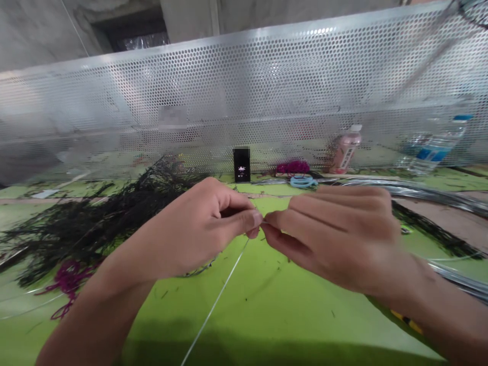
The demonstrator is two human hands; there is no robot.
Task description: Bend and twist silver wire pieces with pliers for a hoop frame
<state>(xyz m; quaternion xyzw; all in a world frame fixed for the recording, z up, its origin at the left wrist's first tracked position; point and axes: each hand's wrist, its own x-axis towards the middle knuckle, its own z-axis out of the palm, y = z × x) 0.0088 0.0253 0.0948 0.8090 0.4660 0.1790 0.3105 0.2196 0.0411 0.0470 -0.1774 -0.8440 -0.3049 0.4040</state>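
Note:
Both hands meet fingertip to fingertip above the green table. My left hand (202, 229) is closed, thumb and fingers pinching a thin silvery wire (219, 296). From that pinch the wire slants down toward me and leaves the view at the bottom. My right hand (335, 229) is also closed, its thumb and forefinger pinching a short bit of the wire right beside the left fingertips. The exact spot where the fingers meet is mostly covered. Beneath the left wrist, part of a thin dark loop shows on the table.
A heap of dark green bristly strands (125, 208) lies left, with magenta cord (70, 277) nearby. At the back stand a phone (242, 165), a pink bottle (346, 150) and a clear bottle (434, 147). Blue-handled scissors (303, 181) lie before them; coiled wire (423, 188) is right.

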